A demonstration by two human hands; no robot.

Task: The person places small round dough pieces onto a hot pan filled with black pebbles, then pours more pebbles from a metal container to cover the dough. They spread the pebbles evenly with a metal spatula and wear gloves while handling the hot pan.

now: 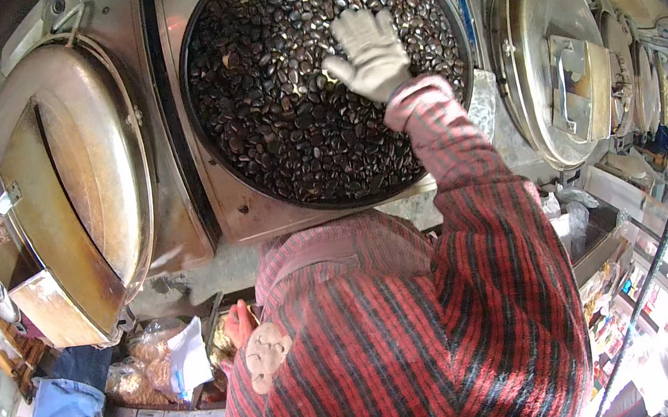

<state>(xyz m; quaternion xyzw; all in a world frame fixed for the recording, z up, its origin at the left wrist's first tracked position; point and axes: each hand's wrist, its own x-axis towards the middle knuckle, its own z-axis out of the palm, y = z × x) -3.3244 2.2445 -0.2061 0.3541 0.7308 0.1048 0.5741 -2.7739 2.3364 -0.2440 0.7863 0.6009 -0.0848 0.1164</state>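
A big round pan (190,110) filled with dark, glossy pebbles (297,130) lies in front of me, with pale bits showing between the stones. My right hand (370,53), in a whitish knitted glove, is spread palm down over or on the pebbles, right of the middle. Its fingers are apart and no held thing shows; whether it touches the stones is hard to tell. Low at my left side is a bare hand (238,325), partly hidden by my red and black striped garment (380,355); it appears to be my left hand, and its grip is unclear.
Round metal lids with handles stand raised on the left (83,154) and right (550,63) of the pan. Clear bags of food (144,363) lie at the lower left, near a person in a blue vest (67,406). A dark cord (666,245) runs down the right side.
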